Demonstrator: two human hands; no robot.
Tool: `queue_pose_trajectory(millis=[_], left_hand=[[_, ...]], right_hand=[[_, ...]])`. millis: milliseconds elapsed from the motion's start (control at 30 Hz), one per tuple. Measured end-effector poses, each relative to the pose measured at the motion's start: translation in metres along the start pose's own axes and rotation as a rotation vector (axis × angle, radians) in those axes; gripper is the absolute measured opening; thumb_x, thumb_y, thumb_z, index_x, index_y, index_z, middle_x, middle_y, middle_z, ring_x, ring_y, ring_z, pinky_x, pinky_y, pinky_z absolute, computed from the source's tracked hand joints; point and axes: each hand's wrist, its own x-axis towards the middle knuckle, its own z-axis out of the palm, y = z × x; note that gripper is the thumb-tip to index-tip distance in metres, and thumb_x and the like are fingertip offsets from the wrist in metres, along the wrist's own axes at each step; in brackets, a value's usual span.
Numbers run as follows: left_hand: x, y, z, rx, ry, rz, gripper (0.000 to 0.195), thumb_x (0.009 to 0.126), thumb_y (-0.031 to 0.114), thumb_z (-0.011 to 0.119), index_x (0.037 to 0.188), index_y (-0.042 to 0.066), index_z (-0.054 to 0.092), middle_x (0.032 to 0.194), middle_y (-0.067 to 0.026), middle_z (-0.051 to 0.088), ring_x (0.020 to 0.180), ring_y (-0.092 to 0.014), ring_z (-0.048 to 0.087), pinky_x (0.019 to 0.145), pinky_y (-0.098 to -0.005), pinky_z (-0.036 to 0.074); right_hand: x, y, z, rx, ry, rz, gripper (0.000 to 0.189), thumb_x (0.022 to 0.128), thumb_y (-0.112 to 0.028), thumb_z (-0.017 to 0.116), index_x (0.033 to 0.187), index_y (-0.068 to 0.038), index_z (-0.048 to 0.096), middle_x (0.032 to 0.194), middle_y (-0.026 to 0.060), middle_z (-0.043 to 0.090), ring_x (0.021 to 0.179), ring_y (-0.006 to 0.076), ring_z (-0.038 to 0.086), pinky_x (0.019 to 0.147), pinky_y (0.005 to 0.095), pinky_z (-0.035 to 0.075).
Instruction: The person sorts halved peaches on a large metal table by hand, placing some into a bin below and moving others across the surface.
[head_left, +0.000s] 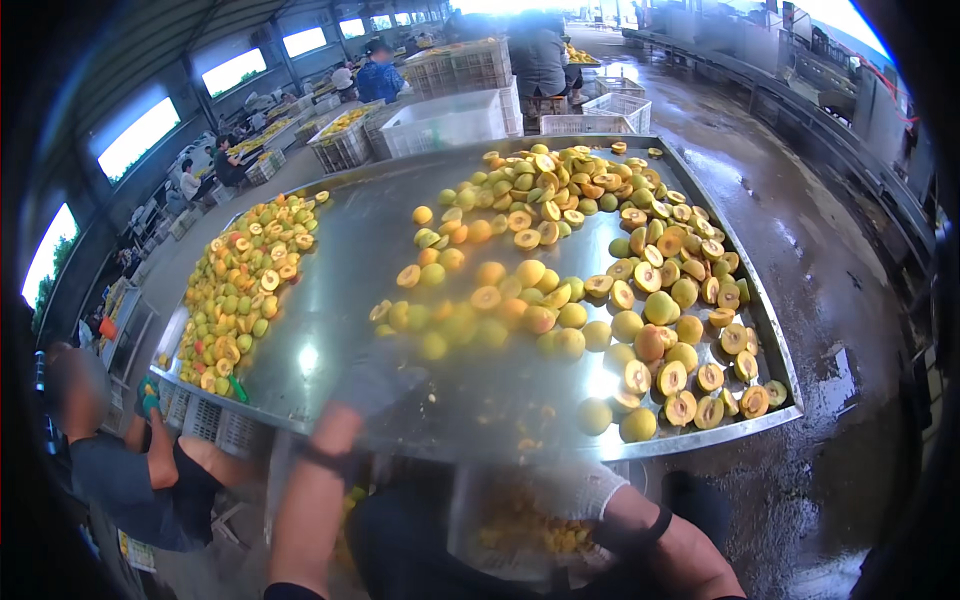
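A stainless-steel table (337, 300) with a raised rim lies before me. My left hand (379, 382), in a grey glove, is over its near part, just short of a blurred group of yellow-green stone fruit (480, 322). Blur hides its fingers. At the near rim, slightly below it, is my right hand (577, 489) in a white knitted glove, its fingers also too hazy to make out. Halved stone fruit (681, 407) with brown centres lie along the table's right side, mixed with rounded, skin-side-up pieces. More fruit (559, 180) is heaped at the far side.
Another heap of fruit (247, 285) covers the left end, beside a green-handled tool (238, 388). A co-worker (127, 465) in green gloves sits at left. Plastic crates (442, 124) stand beyond the table. Below my right hand is a container of fruit pieces (562, 536). The floor (810, 300) is wet.
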Motion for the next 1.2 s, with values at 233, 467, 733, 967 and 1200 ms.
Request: queue_pose_trajectory(millis=[233, 467, 733, 967, 1200], left_hand=[[0.118, 0.011, 0.068, 0.414, -0.394, -0.137, 0.061, 0.093, 0.024, 0.067, 0.152, 0.014, 0.051, 0.152, -0.013, 0.056, 0.139, -0.031, 0.054, 0.115, -0.0402, 0.044], [0.102, 0.029, 0.05, 0.122, -0.366, -0.142, 0.064, 0.091, 0.027, 0.068, 0.15, 0.007, 0.052, 0.147, -0.0175, 0.059, 0.131, -0.033, 0.06, 0.111, -0.041, 0.048], [-0.01, 0.005, 0.087, -0.839, -0.006, 0.013, 0.063, 0.094, 0.025, 0.076, 0.146, 0.001, 0.049, 0.13, -0.0145, 0.066, 0.117, -0.025, 0.066, 0.098, -0.0387, 0.056], [-0.01, 0.093, 0.129, -1.905, 0.157, -0.273, 0.042, 0.11, 0.032, 0.056, 0.14, 0.001, 0.056, 0.132, -0.0126, 0.064, 0.119, -0.025, 0.062, 0.106, -0.0399, 0.052], [-0.001, 0.133, 0.146, -1.804, 0.145, -0.259, 0.071, 0.105, 0.059, 0.053, 0.144, 0.0, 0.05, 0.138, -0.0154, 0.06, 0.123, -0.029, 0.061, 0.108, -0.0425, 0.05]], right_hand=[[-0.008, -0.06, -0.04, -0.192, -0.106, 0.15, 0.036, 0.098, -0.037, 0.059, 0.099, -0.002, 0.068, 0.083, 0.022, 0.071, 0.082, 0.043, 0.072, 0.077, 0.0529, 0.056], [-0.011, 0.021, 0.015, -0.219, -0.026, -0.035, 0.031, 0.099, -0.032, 0.062, 0.107, -0.002, 0.064, 0.087, 0.0229, 0.072, 0.08, 0.0434, 0.071, 0.074, 0.0507, 0.056], [0.025, -0.073, -0.055, 0.724, 0.198, 0.216, 0.037, 0.111, -0.039, 0.048, 0.105, -0.004, 0.06, 0.078, 0.0011, 0.06, 0.057, 0.0089, 0.053, 0.053, 0.0273, 0.044], [0.045, -0.09, -0.055, 0.913, 0.354, 0.236, 0.026, 0.108, -0.032, 0.057, 0.103, -0.006, 0.057, 0.073, 0.0013, 0.059, 0.05, 0.0099, 0.054, 0.046, 0.025, 0.043], [0.063, -0.059, -0.049, 0.47, 0.592, 0.175, 0.024, 0.1, -0.025, 0.071, 0.105, -0.003, 0.061, 0.073, 0.0011, 0.06, 0.063, 0.0085, 0.057, 0.056, 0.0273, 0.048]])
